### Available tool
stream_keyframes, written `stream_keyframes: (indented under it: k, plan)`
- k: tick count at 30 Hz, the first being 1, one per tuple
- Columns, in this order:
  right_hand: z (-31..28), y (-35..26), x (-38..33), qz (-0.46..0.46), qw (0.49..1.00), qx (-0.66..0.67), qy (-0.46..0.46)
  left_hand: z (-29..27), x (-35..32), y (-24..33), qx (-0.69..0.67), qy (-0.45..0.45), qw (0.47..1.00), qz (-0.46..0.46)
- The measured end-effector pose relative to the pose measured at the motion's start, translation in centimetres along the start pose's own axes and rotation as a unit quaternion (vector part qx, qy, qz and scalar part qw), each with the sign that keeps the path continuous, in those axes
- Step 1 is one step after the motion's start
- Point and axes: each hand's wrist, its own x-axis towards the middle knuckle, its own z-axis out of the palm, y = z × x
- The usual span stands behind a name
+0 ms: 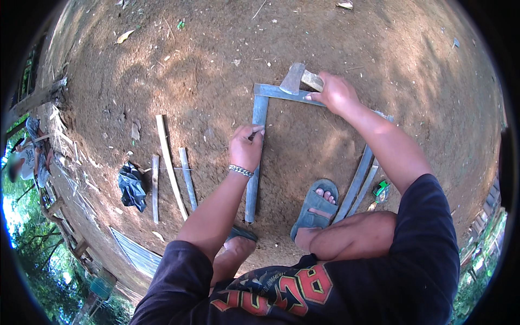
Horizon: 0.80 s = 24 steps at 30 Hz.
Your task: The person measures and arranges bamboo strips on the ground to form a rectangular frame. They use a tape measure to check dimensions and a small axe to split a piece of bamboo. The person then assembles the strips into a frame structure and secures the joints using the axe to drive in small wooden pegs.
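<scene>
My right hand (336, 94) is closed round the handle of a hatchet (293, 79), whose metal head lies over a grey wooden strip (275, 91). Its fingertips come down at that strip's edge. A second grey wooden strip (252, 189) runs from the first one's left end back toward my feet, and the two form a corner. On this second strip rests my left hand (246, 147), its fingers curled and pinched together. Whatever is between those fingertips is too small to make out. A chain bracelet is on the left wrist.
Left of me lie several loose wooden strips (169, 168) and a black plastic bag (131, 186). More strips (355, 184) lie beside my right sandal (316, 208), near a green tape measure (381, 189). A corrugated sheet (135, 253) is at lower left. Another person (27, 162) is at far left.
</scene>
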Motion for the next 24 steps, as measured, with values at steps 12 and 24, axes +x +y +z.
stream_keyframes:
  k: [12,24]
  plan:
    - [0.8,0.5,0.2,0.001,1.0,-0.005,0.019,2.5,2.9,0.6,-0.081,0.013,0.99,-0.119]
    - [0.6,-0.1,0.4,0.028,0.999,-0.021,-0.02,5.6,7.2,0.7,-0.097,0.207,0.973,-0.018]
